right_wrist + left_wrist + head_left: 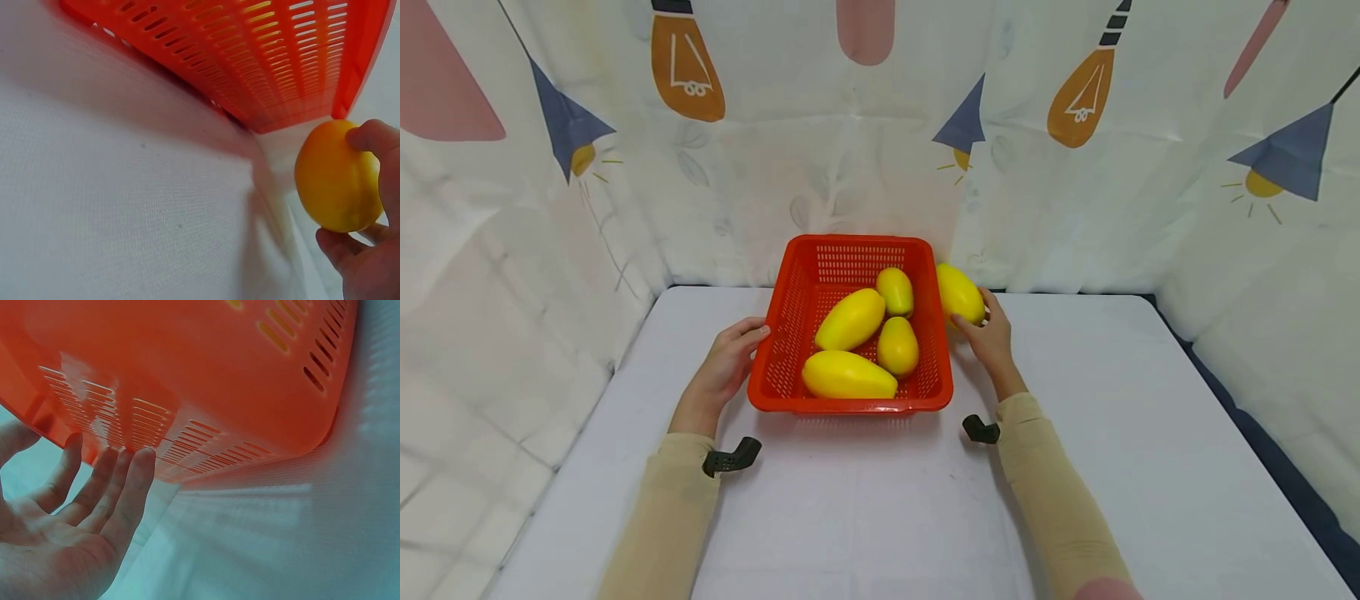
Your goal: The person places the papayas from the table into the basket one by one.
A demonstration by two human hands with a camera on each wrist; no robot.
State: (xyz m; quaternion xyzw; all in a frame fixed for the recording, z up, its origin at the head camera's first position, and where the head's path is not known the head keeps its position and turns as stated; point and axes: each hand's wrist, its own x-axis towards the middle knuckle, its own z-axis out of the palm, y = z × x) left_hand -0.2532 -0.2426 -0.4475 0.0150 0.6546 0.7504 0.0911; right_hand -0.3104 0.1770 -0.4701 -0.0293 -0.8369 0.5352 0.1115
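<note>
A red plastic basket (786, 350) with slotted walls stands on the table and holds several yellow mangoes (851, 320). On its left side is my left hand (730, 367), thumb toward the rim. In the left wrist view the extended fingers (134, 494) of that hand reach the slotted wall with their tips. Just outside the basket's right wall, my right hand (994, 337) grips another yellow mango (958, 292). The right wrist view shows this mango (334, 178) between the thumb and the fingers, above the tabletop. Part of it is hidden behind the basket's rim in the head view.
A white cloth covers the table (865, 508). Behind it hangs a pale curtain (850, 183) printed with lamps and bulbs, close to the table's back edge. Small black devices (733, 458) are strapped at both wrists. The basket's shadow falls on the cloth.
</note>
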